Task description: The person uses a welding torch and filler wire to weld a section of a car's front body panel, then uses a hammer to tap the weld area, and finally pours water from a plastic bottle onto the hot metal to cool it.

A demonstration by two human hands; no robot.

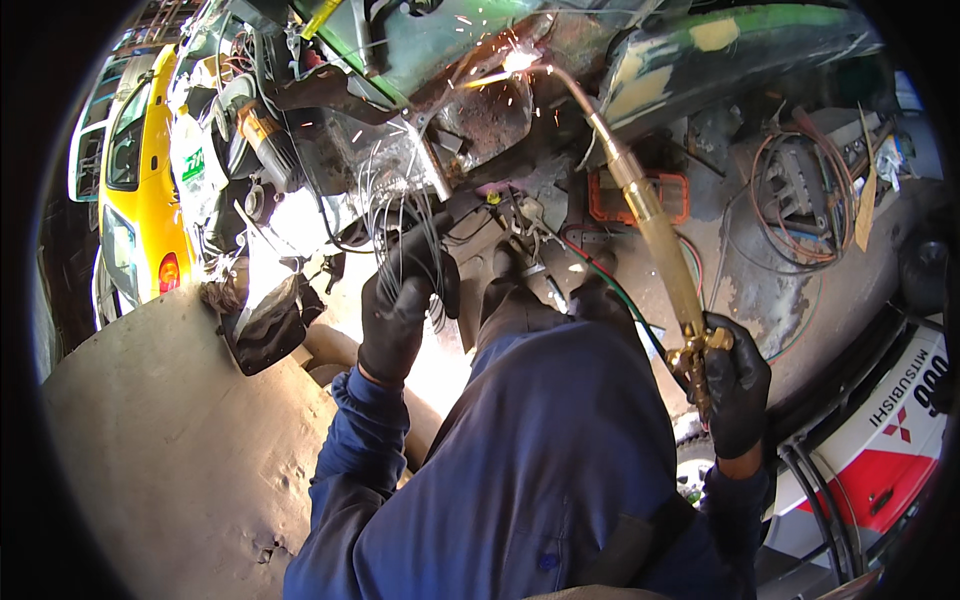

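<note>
My right hand, in a black glove, grips the brass handle of a gas torch. The torch's long tube reaches up and left to a bright flame tip that throws sparks against a rusty metal car body panel. My left hand, also in a black glove, is closed on a bundle of thin wire rods that point up toward the panel. Blue sleeves and a blue trouser leg fill the lower middle of the view.
A yellow car stands at the left. A dark welding face shield lies on the ground near my left hand. Coiled hoses and wires lie on the dirty floor at right. A white and red vehicle panel sits at lower right.
</note>
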